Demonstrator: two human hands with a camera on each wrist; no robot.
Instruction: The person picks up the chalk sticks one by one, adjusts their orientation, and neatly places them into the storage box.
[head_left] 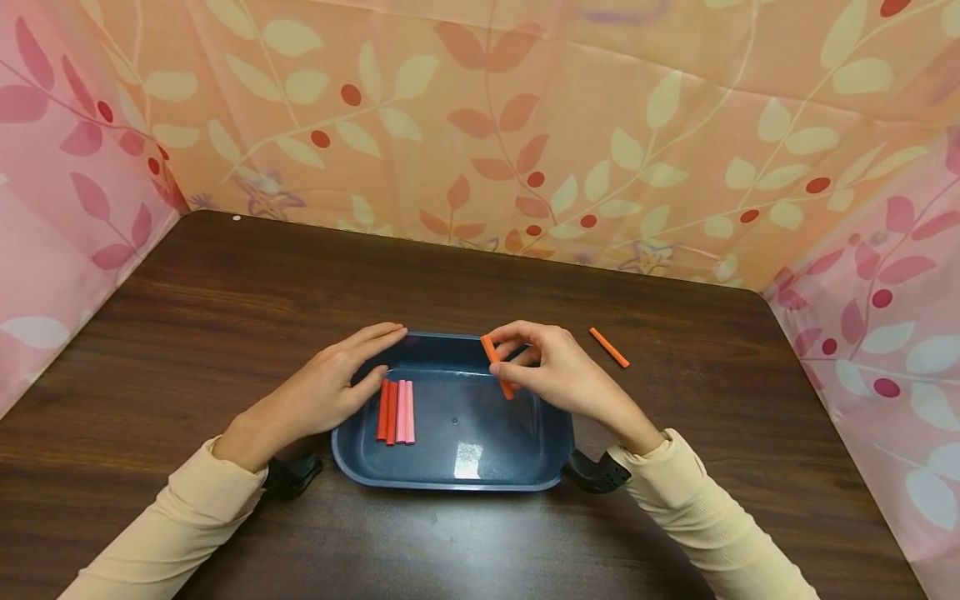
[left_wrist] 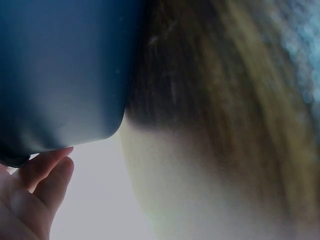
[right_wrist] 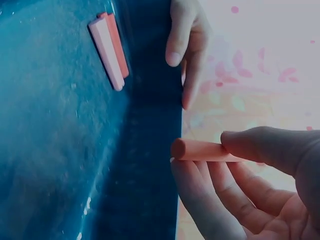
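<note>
The right hand [head_left: 558, 367] pinches an orange stick [head_left: 490, 348] between thumb and fingers, above the far-right part of the blue tray [head_left: 495, 429]. The stick's long axis runs roughly near to far, far end canted left. Governing relation, as judged: two pink sticks [head_left: 405, 412], then two red sticks [head_left: 383, 412], lie side by side on the tray floor, left of the right fingers and nearer the body, long axes near to far; the held stick is slightly out of parallel with them. A second orange stick [head_left: 609, 347] lies on the surface [head_left: 337, 267], right of the right fingers and outside the tray. Farther left, the left hand [head_left: 330, 379] rests at the far-left rim, fingers extended, thumb close to the red sticks' far ends; contact there cannot be confirmed. In the head view the right thumb covers part of the held stick, and its height above the tray floor is hard to judge. The left wrist view is blurred, cuts off the left hand and shows no sticks.
</note>
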